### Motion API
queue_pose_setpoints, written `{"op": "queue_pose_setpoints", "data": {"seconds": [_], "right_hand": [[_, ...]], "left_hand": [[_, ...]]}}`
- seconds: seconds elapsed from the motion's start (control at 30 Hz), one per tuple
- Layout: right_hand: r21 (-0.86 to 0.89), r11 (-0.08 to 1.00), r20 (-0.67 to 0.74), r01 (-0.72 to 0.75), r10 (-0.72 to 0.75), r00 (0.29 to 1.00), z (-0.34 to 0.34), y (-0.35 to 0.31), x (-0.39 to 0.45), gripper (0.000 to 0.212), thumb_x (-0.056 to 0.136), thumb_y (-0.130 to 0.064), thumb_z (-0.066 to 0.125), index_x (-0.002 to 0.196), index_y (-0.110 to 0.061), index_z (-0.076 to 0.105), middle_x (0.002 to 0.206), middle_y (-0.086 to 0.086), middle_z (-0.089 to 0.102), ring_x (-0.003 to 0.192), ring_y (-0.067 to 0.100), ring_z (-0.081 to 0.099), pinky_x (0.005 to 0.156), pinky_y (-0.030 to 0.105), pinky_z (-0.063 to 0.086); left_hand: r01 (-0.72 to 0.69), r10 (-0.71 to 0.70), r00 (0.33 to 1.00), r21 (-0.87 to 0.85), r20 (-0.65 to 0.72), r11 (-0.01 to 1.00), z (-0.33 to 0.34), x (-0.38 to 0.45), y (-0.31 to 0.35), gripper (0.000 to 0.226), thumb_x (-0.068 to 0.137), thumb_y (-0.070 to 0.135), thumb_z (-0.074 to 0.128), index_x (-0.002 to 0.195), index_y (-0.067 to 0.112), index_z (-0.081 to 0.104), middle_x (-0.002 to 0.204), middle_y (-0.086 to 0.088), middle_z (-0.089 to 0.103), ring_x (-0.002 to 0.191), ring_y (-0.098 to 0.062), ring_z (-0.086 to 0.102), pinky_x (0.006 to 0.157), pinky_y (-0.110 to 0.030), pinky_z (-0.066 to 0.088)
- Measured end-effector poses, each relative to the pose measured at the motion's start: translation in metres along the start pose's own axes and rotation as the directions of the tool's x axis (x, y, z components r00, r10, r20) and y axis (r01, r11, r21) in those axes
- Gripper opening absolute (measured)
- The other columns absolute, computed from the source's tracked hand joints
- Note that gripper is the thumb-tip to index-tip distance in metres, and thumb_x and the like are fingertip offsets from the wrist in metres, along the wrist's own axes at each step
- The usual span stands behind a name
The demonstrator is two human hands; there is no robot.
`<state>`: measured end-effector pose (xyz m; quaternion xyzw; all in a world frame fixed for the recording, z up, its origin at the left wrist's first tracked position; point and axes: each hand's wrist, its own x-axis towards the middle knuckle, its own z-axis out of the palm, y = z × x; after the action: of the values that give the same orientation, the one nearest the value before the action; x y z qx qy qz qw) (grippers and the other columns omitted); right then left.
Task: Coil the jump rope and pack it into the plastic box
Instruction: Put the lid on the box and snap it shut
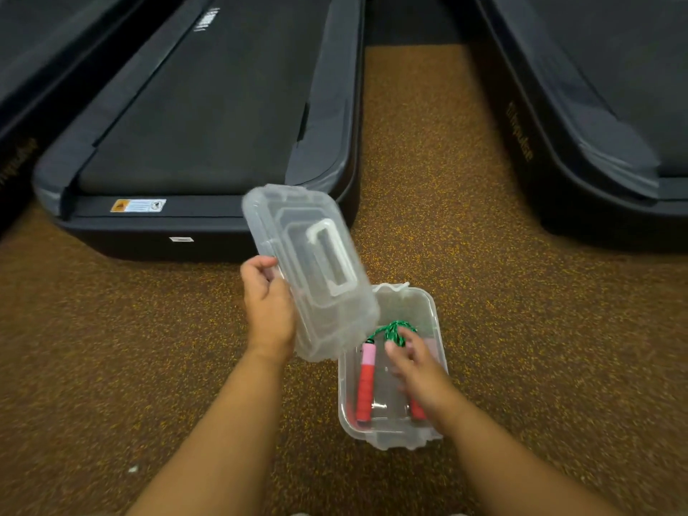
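A clear plastic box (432,307) stands on the speckled floor in front of me. Inside it lies the jump rope: a red and pink handle (365,381) along the left side, a second red handle (417,409) partly hidden under my right hand, and the green cord (394,332) bunched at the far end. My right hand (417,366) hovers over the box with its fingers spread and relaxed, gripping nothing. My left hand (266,299) grips the edge of the clear lid (312,270), which is held tilted up above and to the left of the box.
A dark treadmill (208,117) ends just beyond the lid. A second treadmill (595,106) lies at the right and another at the far left. Brown speckled rubber floor (465,180) runs between them and around the box.
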<state>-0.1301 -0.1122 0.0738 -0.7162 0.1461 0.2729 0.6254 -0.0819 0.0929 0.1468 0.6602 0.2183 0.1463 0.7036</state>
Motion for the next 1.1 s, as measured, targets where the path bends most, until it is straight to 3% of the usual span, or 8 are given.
{"op": "queue_pose_setpoints", "data": {"seconds": [0.07,0.13,0.23,0.33,0.43,0.53,0.8,1.1], "right_hand": [[0.298,0.951,-0.004,-0.079,0.084,0.996,-0.008,0.000,0.006,0.060,0.088,-0.049,0.060,0.141,-0.039,0.035,0.128,-0.004,0.055,0.110,0.026,0.059,0.094,0.051,0.051],[0.398,0.909,-0.002,-0.124,0.136,0.991,-0.018,0.002,0.007,0.052,0.088,-0.036,0.064,0.135,-0.036,0.040,0.124,0.002,0.060,0.105,0.032,0.063,0.090,0.053,0.053],[0.291,0.943,-0.083,-0.164,0.195,0.977,-0.034,0.016,0.002,0.050,0.088,-0.018,0.067,0.130,-0.033,0.044,0.111,0.004,0.064,0.104,0.045,0.063,0.082,0.053,0.057],[0.235,0.957,-0.152,-0.171,0.210,0.966,-0.047,0.031,-0.002,0.041,0.088,-0.014,0.066,0.124,-0.027,0.050,0.112,0.010,0.066,0.099,0.046,0.065,0.079,0.057,0.057],[0.149,0.974,-0.258,-0.169,0.203,0.945,-0.054,0.041,-0.003,0.022,0.090,-0.016,0.064,0.107,-0.025,0.053,0.109,0.008,0.066,0.090,0.030,0.068,0.076,0.048,0.060],[0.009,0.974,-0.334,-0.228,0.218,0.917,-0.052,0.053,-0.003,0.018,0.089,-0.020,0.065,0.103,-0.022,0.053,0.105,0.008,0.064,0.084,0.028,0.069,0.069,0.046,0.061],[-0.164,0.928,-0.381,-0.336,0.254,0.889,-0.047,0.062,-0.006,0.018,0.088,-0.023,0.065,0.098,-0.023,0.050,0.099,0.005,0.061,0.082,0.025,0.065,0.075,0.044,0.060],[-0.104,0.942,-0.324,-0.318,0.270,0.907,-0.053,0.056,-0.010,0.023,0.086,-0.018,0.069,0.101,-0.025,0.053,0.098,0.003,0.064,0.080,0.025,0.068,0.064,0.038,0.061]], "left_hand": [[0.098,-0.096,0.993,-0.021,0.065,0.995,0.007,-0.005,-0.008,0.023,0.093,-0.004,0.034,0.104,0.015,0.042,0.108,-0.011,0.055,0.094,-0.028,0.057,0.084,-0.049,0.055],[0.169,-0.168,0.977,0.002,0.132,0.986,0.013,-0.012,-0.025,0.019,0.093,-0.001,0.036,0.099,0.016,0.040,0.103,-0.013,0.052,0.091,-0.028,0.052,0.083,-0.053,0.051],[0.249,-0.254,0.947,0.048,0.196,0.967,0.019,-0.020,-0.052,0.020,0.095,0.015,0.050,0.105,0.028,0.039,0.110,-0.007,0.054,0.098,-0.029,0.058,0.085,-0.051,0.053],[0.338,-0.380,0.899,0.205,0.218,0.918,0.021,-0.024,-0.079,0.056,0.093,0.031,0.058,0.137,0.042,0.026,0.125,-0.002,0.058,0.108,-0.025,0.063,0.090,-0.055,0.053],[0.286,-0.437,0.876,0.511,0.203,0.811,0.027,-0.024,-0.096,0.038,0.094,0.044,0.052,0.128,0.029,0.043,0.123,-0.006,0.061,0.104,-0.026,0.063,0.091,-0.054,0.053],[0.199,-0.457,0.879,0.764,0.138,0.614,0.031,-0.024,-0.108,0.045,0.097,0.046,0.047,0.128,0.014,0.050,0.130,-0.010,0.048,0.111,-0.031,0.055,0.099,-0.043,0.046],[0.276,-0.517,0.840,0.691,0.165,0.669,0.027,-0.029,-0.115,0.031,0.097,0.027,0.052,0.125,0.016,0.044,0.118,-0.010,0.062,0.100,-0.028,0.061,0.090,-0.042,0.051],[0.440,-0.703,0.706,0.724,0.087,0.531,0.020,-0.025,-0.121,0.035,0.098,0.029,0.047,0.123,0.005,0.053,0.118,-0.016,0.062,0.101,-0.035,0.064,0.090,-0.050,0.054]]}}
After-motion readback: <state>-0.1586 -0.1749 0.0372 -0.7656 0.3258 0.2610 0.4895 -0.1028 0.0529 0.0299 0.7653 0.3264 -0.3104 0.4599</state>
